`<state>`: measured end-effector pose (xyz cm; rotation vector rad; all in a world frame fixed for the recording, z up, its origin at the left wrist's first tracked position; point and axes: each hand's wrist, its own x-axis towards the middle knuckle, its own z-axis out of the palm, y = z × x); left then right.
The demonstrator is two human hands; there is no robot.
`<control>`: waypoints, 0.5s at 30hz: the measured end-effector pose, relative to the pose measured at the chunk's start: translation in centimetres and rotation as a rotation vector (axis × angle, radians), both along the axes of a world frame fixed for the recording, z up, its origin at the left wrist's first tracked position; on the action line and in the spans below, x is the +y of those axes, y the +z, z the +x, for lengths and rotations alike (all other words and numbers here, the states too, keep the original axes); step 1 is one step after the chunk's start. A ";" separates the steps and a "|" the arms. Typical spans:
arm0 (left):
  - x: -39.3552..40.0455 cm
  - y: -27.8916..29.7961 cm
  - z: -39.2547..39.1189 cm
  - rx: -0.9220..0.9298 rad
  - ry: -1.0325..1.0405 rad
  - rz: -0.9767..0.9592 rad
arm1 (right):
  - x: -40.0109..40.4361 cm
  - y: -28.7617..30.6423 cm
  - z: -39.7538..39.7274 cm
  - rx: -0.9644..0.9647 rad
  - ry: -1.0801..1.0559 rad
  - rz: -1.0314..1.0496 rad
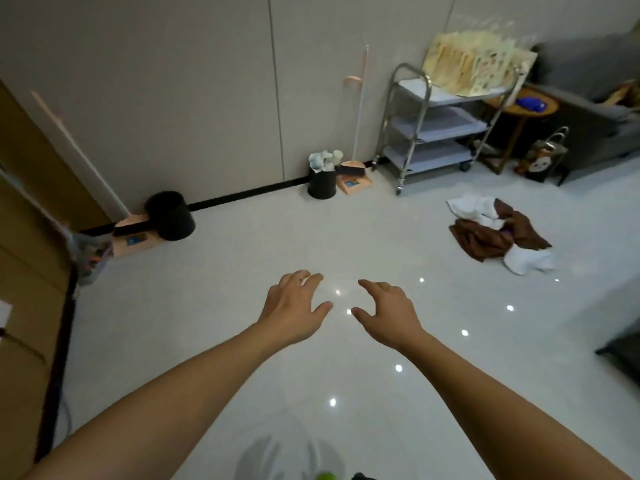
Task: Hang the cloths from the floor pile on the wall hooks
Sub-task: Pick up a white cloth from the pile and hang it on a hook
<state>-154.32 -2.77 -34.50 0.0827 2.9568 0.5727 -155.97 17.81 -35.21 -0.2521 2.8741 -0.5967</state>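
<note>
Head view: both hands, left [294,306] and right [388,311], spread, empty; crumpled brown-and-white cloths [498,232] on glossy floor [242,271].

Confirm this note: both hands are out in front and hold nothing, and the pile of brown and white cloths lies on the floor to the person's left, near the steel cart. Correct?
One detail is wrong. The pile of brown and white cloths lies to the person's right, not left, as the head view shows. The rest stands: the left hand and right hand are out in front and hold nothing, and the pile is near the steel cart.
</note>
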 end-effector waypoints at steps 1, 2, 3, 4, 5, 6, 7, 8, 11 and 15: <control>1.9 0.1 -1.0 -0.008 -0.046 -0.008 | 1.9 0.0 -0.1 -0.008 -0.045 0.001; 3.7 0.3 -2.0 -0.011 -0.092 -0.016 | 3.8 -0.1 -0.2 -0.015 -0.091 -0.002; 5.4 0.4 -2.9 -0.013 -0.135 -0.025 | 5.5 -0.3 -0.3 -0.022 -0.135 -0.002; 6.9 0.4 -3.7 -0.020 -0.169 -0.027 | 6.9 -0.4 -0.4 -0.028 -0.175 0.001; 8.3 0.4 -4.6 -0.027 -0.202 -0.027 | 8.3 -0.5 -0.6 -0.037 -0.212 0.004; 9.6 0.3 -5.5 -0.033 -0.240 -0.029 | 9.5 -0.6 -0.7 -0.046 -0.251 0.001; 10.9 0.2 -6.5 -0.039 -0.282 -0.036 | 10.6 -0.7 -0.9 -0.050 -0.288 -0.004; 12.1 0.0 -7.7 -0.042 -0.322 -0.045 | 11.7 -0.8 -1.2 -0.051 -0.322 -0.005; 15.8 -0.3 -11.9 -0.034 -0.404 -0.046 | 15.1 -0.9 -3.0 -0.059 -0.414 0.003; 20.4 -0.4 -17.5 -0.031 -0.514 -0.051 | 19.1 -0.8 -6.8 -0.060 -0.544 0.015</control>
